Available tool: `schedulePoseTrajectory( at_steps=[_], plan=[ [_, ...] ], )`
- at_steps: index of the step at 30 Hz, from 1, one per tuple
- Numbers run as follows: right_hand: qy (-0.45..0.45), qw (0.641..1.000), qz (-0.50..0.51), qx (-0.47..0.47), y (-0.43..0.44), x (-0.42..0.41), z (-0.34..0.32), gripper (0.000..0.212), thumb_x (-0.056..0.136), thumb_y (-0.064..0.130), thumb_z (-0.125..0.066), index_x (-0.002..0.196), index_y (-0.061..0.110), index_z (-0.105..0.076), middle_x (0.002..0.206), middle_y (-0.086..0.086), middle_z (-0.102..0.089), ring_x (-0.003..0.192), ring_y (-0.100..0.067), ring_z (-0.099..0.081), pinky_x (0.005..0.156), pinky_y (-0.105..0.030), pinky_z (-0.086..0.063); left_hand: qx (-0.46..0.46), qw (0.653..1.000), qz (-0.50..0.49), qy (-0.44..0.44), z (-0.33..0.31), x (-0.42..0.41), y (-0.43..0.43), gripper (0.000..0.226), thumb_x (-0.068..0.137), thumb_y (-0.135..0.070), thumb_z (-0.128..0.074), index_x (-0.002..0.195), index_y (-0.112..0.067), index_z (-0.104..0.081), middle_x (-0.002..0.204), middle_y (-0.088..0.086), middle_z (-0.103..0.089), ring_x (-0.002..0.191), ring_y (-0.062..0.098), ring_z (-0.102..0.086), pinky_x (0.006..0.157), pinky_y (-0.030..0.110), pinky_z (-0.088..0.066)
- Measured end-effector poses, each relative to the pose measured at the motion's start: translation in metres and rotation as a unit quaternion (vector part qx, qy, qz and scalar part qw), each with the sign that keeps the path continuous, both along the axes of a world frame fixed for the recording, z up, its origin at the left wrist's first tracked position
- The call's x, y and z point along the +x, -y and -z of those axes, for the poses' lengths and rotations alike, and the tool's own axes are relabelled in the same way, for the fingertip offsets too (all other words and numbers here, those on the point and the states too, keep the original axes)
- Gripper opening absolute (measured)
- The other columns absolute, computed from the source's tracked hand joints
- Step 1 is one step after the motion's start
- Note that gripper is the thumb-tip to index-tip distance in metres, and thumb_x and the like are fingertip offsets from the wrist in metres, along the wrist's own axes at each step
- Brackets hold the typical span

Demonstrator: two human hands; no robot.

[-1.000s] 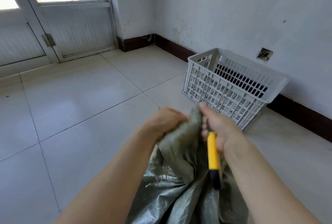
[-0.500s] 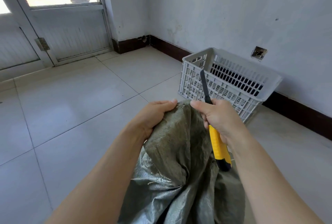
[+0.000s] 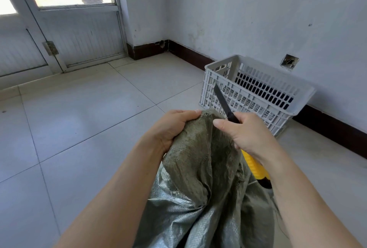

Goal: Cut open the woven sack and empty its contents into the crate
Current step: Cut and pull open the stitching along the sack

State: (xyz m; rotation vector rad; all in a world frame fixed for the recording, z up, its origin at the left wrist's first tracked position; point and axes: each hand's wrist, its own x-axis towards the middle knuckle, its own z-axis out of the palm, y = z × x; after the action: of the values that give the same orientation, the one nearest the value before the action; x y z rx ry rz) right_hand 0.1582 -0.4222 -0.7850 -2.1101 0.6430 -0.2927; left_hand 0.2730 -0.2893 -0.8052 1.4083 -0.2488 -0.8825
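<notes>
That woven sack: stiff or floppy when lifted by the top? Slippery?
Likely floppy: the woven sack bunches and folds where the left hand grips it. Probably a bit slick: its lower weave shines. Weight unclear; contents are hidden.

Sack (image 3: 200, 170) and knife (image 3: 223, 101) in hands (image 3: 170, 126) (image 3: 246, 136)

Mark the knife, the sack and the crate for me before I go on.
knife (image 3: 224, 102): head view, on the black blade.
sack (image 3: 198, 158): head view, on the bunched neck.
crate (image 3: 278, 73): head view, on the far rim.
</notes>
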Motion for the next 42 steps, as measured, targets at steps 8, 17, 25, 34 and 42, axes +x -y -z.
schedulePoseTrajectory(
  at_steps=[8,17,25,34,42],
  plan=[
    [0.024,0.998,0.001,0.053,0.002,0.006,0.001,0.007,0.085,0.018,-0.066,0.090,0.015,-0.062,0.063,-0.002,-0.051,0.044,-0.015,-0.043,0.046,-0.027,-0.039,-0.030,0.997,0.073,0.026,-0.004,0.001,-0.004,0.015,0.086,-0.011,-0.063,0.072,-0.006,-0.067,0.060,0.007,-0.066,0.051,0.016,-0.063,0.052,0.024,-0.054],
    [-0.100,0.993,-0.048,0.049,0.024,0.003,0.015,0.012,0.079,0.009,-0.067,0.070,0.011,-0.060,0.066,-0.003,-0.056,0.063,-0.018,-0.052,0.061,-0.030,-0.043,-0.071,0.981,0.161,0.083,-0.013,0.018,-0.031,0.008,0.080,-0.010,-0.061,0.073,-0.009,-0.065,0.067,0.005,-0.061,0.059,0.015,-0.059,0.058,0.024,-0.054],
    [-0.106,0.992,-0.058,0.038,0.025,0.003,0.019,0.011,0.078,0.006,-0.072,0.085,0.011,-0.064,0.076,-0.004,-0.059,0.061,-0.015,-0.052,0.052,-0.023,-0.041,0.430,0.788,-0.011,0.441,0.010,0.042,-0.039,0.014,0.090,-0.015,-0.050,0.089,-0.018,-0.064,0.084,-0.003,-0.057,0.093,0.024,-0.056,0.085,0.034,-0.033],
    [-0.016,0.995,-0.057,0.080,0.010,0.008,0.014,0.016,0.076,0.003,-0.074,0.075,0.016,-0.064,0.068,-0.002,-0.058,0.057,-0.010,-0.053,0.046,-0.012,-0.041,0.163,0.909,0.135,0.360,0.000,-0.008,0.004,0.018,0.086,-0.030,-0.066,0.099,-0.019,-0.071,0.086,-0.009,-0.068,0.078,0.003,-0.059,0.067,0.013,-0.044],
    [-0.011,0.996,-0.025,0.087,0.009,0.011,0.020,0.019,0.076,-0.001,-0.071,0.067,0.012,-0.062,0.059,-0.003,-0.055,0.045,-0.007,-0.051,0.041,-0.016,-0.039,0.196,0.901,0.152,0.356,0.008,-0.003,0.003,0.008,0.087,-0.015,-0.062,0.087,-0.016,-0.070,0.071,-0.006,-0.062,0.063,0.005,-0.053,0.054,0.011,-0.041]
  ],
)
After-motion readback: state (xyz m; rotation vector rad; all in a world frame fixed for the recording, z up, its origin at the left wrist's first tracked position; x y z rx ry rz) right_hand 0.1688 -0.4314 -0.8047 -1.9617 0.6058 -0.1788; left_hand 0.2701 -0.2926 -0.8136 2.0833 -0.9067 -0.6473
